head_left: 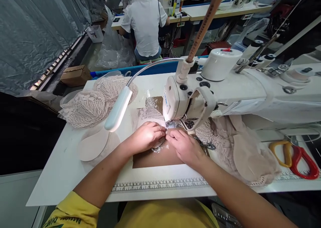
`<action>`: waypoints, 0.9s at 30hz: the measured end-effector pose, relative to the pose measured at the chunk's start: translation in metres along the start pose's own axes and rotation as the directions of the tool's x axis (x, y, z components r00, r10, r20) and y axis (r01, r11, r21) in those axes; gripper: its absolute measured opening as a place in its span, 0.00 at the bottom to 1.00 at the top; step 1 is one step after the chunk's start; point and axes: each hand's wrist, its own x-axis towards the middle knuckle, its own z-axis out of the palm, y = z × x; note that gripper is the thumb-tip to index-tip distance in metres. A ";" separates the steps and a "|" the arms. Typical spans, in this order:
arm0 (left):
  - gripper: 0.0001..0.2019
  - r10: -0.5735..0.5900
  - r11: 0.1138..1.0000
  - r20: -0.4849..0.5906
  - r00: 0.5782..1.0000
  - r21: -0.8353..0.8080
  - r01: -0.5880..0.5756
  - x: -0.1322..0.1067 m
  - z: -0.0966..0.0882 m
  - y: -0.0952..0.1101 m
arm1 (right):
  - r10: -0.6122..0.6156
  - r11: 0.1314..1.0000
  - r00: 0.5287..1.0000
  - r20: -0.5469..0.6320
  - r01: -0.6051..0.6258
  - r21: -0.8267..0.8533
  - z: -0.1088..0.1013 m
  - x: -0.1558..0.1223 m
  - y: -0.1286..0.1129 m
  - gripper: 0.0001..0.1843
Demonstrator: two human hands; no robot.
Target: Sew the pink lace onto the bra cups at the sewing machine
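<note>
My left hand point(147, 136) and my right hand point(184, 146) meet in front of the needle of a white sewing machine point(225, 90). Both hands have their fingers pressed together on a small piece of pale lace fabric point(158, 143) lying on a brown plate point(155, 158) of the table. The fingertips sit just before the presser foot point(172, 124). More lace runs behind the needle point(147, 113).
A pile of lace bra cups point(92, 100) lies at the left, a padded cup point(92, 146) beside it. A gooseneck lamp point(118, 109) hangs over the table. Lace pieces point(248, 154) and yellow and red scissors handles point(296, 157) lie right. A person in white point(145, 23) sits ahead.
</note>
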 end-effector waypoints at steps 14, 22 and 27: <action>0.17 -0.023 0.984 -0.004 1.000 0.179 0.023 -0.003 0.016 -0.005 | 0.093 0.995 0.996 0.002 -0.093 -0.019 0.003 0.002 0.003 0.21; 0.18 0.011 0.991 -0.009 1.000 0.137 -0.009 -0.004 0.013 -0.005 | 0.001 0.999 1.000 -0.022 0.000 0.047 0.002 -0.001 0.004 0.21; 0.18 -0.012 0.989 0.000 1.000 0.149 0.012 -0.004 0.014 -0.004 | -0.004 0.999 1.000 -0.018 0.005 0.048 0.000 -0.002 0.003 0.20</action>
